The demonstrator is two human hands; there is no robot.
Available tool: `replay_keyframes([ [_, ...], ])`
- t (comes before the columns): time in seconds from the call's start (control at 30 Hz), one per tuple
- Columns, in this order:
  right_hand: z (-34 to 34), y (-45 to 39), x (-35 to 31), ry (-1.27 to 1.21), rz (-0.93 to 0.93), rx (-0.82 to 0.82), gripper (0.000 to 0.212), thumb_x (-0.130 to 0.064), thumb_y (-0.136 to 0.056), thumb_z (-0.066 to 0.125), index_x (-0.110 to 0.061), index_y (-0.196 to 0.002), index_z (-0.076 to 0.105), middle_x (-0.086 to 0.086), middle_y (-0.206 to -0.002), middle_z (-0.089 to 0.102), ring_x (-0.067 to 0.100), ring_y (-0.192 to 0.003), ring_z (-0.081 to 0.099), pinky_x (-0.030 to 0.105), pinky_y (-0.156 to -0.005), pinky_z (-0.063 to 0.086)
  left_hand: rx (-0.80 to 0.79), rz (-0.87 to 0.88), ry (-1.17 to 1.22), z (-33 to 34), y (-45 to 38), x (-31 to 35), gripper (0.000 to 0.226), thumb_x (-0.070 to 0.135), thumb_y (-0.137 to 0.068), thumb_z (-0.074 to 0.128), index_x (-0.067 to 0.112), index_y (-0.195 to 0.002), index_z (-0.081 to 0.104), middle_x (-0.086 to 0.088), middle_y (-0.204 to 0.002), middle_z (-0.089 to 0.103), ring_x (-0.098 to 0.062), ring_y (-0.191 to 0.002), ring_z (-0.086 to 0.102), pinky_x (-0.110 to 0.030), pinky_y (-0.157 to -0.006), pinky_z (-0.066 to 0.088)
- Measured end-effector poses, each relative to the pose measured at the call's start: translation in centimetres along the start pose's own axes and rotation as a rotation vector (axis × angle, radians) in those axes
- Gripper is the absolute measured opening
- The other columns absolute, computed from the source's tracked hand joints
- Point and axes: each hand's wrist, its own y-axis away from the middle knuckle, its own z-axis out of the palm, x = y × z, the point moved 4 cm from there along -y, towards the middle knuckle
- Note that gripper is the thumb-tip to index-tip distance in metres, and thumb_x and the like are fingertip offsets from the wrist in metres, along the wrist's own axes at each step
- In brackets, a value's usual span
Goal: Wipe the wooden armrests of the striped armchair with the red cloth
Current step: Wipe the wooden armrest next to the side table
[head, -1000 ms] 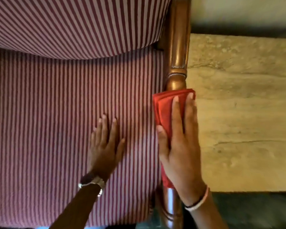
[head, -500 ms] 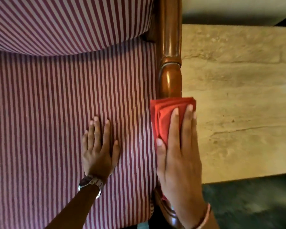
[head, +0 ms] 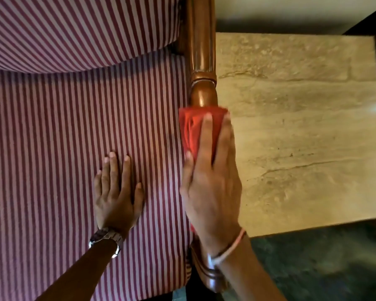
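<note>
Fingers [head: 206, 135] along upward-running armrest [head: 202, 53]

Single head view, steep downward look, close over striped seat [head: 74, 148], armrest [head: 202, 51] right of centre.

Dim, warm light — soft blur

The flat right hand [head: 212, 181] presses the folded red cloth [head: 193, 129] onto the polished wooden armrest [head: 202, 61]. Left of it, the left hand [head: 115, 196] lies on the striped seat cushion [head: 63, 137]; the beige stone-topped table [head: 302, 127] stands right.
</note>
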Motion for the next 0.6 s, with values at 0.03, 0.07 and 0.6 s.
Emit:
replay_keyframes([
  [0.03, 0.0, -2.5, -0.5, -0.003, 0.015, -0.002, 0.063, -0.037, -0.109, 0.036, -0.014, -0.164, 0.015, 0.021, -0.172, 0.01, 0.035, -0.158, 0.022, 0.047, -0.114, 0.05, -0.006, 0.002, -0.003, -0.1, 0.0, 0.0, 0.068, 0.045, -0.102, 0.031, 0.015, -0.162, 0.019, -0.017, -0.17, 0.014, -0.032, -0.159, 0.016, -0.047, -0.127, 0.014],
  [0.07, 0.0, -5.2, -1.2, -0.004, 0.013, -0.004, 0.064, -0.038, -0.108, 0.033, -0.015, -0.164, 0.012, 0.021, -0.172, 0.007, 0.036, -0.159, 0.018, 0.048, -0.116, 0.047, -0.012, -0.001, -0.008, -0.2, -0.1, 0.0, 0.068, 0.046, -0.102, 0.03, 0.016, -0.162, 0.018, -0.016, -0.17, 0.012, -0.032, -0.159, 0.014, -0.045, -0.127, 0.012],
  [0.6, -0.1, -7.7, -1.8, -0.038, -0.019, 0.055, 0.062, -0.035, -0.108, 0.037, -0.021, -0.164, 0.015, 0.019, -0.173, 0.004, 0.036, -0.161, 0.008, 0.049, -0.121, 0.04, -0.007, 0.011, 0.029, -0.6, 0.2, 0.3, 0.067, 0.042, -0.102, 0.034, 0.012, -0.16, 0.023, -0.02, -0.169, 0.017, -0.035, -0.157, 0.019, -0.051, -0.125, 0.019],
])
